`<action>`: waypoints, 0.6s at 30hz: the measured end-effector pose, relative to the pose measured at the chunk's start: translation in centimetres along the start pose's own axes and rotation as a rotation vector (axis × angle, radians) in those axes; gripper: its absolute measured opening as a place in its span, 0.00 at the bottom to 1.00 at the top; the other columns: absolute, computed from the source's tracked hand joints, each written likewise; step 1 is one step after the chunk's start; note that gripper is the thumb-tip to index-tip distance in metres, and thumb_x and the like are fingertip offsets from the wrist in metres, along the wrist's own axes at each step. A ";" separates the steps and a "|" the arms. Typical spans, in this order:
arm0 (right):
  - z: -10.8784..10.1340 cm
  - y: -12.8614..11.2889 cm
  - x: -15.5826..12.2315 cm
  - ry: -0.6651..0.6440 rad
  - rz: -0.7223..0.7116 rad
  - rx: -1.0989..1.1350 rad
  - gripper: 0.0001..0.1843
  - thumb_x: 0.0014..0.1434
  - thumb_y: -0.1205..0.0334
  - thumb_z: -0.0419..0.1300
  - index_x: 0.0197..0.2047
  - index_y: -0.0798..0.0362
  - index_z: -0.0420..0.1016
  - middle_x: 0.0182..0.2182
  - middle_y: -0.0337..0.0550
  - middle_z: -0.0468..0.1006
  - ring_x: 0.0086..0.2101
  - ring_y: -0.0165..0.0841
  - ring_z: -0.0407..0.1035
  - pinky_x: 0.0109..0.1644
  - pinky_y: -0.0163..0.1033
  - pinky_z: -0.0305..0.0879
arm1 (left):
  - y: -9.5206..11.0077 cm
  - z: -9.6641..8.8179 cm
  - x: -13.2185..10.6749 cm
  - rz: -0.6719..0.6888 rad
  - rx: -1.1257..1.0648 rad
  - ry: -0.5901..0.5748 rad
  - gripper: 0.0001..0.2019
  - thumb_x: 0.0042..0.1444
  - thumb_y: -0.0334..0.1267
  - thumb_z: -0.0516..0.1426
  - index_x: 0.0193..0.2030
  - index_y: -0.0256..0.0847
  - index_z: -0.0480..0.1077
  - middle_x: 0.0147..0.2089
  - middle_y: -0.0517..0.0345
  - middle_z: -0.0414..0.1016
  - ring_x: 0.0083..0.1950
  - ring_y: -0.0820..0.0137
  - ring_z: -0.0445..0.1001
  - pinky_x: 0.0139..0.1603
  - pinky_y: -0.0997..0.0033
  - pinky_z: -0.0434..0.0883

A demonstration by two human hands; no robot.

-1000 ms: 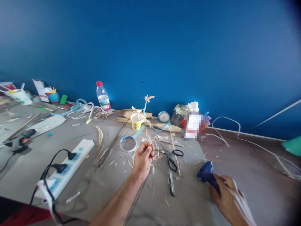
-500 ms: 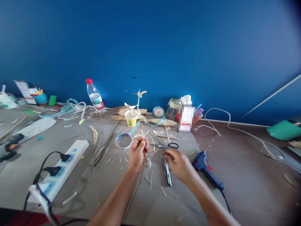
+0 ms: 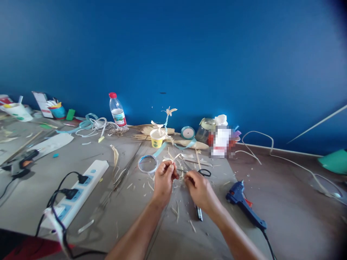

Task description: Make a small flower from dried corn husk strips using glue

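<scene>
While the left hand (image 3: 165, 182) pinches a pale husk piece (image 3: 178, 156) between thumb and fingertips, on the person's side of the yellow-and-white cup (image 3: 156, 140) and slightly to its right, the right hand (image 3: 199, 186) is bent close beside it, fingers curled, farther to the cup's right; whether that hand grasps the scissors (image 3: 205, 170), whose one visible black handle ring shows just past its knuckles, I cannot tell, since the fingers cover the spot (the other ring is hidden as well); a slim cutter (image 3: 199, 213) lies partly under the right wrist, nearer the person than the cup; a blue glue gun (image 3: 245, 206) with a red trigger rests well to the cup's right and nearer the person, its cord trailing toward the lower edge of view; a clear tape ring (image 3: 148, 172) lies just in front of the cup, a little to its left; a flower of husk (image 3: 170, 111) on a light-blue stem rises at the cup's right edge, and a ribbon spool (image 3: 187, 133) stands to the right of that; to the cup's left are a red-capped bottle (image 3: 118, 112) and, closer to the person, a white power strip (image 3: 89, 187) with black plugs.
</scene>
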State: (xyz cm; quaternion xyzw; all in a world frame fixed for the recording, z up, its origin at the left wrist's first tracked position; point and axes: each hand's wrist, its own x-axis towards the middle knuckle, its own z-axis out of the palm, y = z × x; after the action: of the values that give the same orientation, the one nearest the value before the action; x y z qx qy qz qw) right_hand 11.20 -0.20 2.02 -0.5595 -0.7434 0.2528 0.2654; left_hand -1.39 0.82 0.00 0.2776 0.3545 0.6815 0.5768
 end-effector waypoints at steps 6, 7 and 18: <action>-1.2 0.1 0.8 0.051 0.245 0.893 0.10 0.52 0.55 0.57 0.29 0.53 0.66 0.16 0.30 0.60 0.20 0.24 0.54 0.25 0.30 0.50 | 0.6 0.8 -0.5 -0.125 -0.088 -0.037 0.09 0.46 0.38 0.61 0.29 0.38 0.64 0.27 0.64 0.65 0.22 0.80 0.61 0.24 0.77 0.60; -1.0 0.2 0.9 0.087 0.267 0.959 0.10 0.51 0.55 0.59 0.29 0.53 0.66 0.16 0.29 0.61 0.19 0.24 0.54 0.24 0.30 0.49 | 0.6 0.9 -0.6 -0.146 -0.100 -0.058 0.09 0.46 0.38 0.61 0.29 0.38 0.65 0.27 0.64 0.65 0.22 0.81 0.60 0.23 0.78 0.59; 1.0 0.9 2.2 0.411 0.339 0.679 0.13 0.47 0.53 0.60 0.27 0.55 0.70 0.15 0.31 0.64 0.16 0.24 0.53 0.19 0.30 0.48 | -0.4 0.9 -1.1 -0.201 0.081 -0.147 0.10 0.47 0.41 0.60 0.31 0.37 0.67 0.17 0.67 0.60 0.20 0.79 0.57 0.24 0.77 0.55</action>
State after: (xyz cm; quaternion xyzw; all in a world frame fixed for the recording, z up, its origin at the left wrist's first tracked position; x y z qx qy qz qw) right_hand 10.66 2.06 0.91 -0.5935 -0.4473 0.4063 0.5317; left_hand -0.23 -0.12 0.27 0.3130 0.3644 0.5832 0.6551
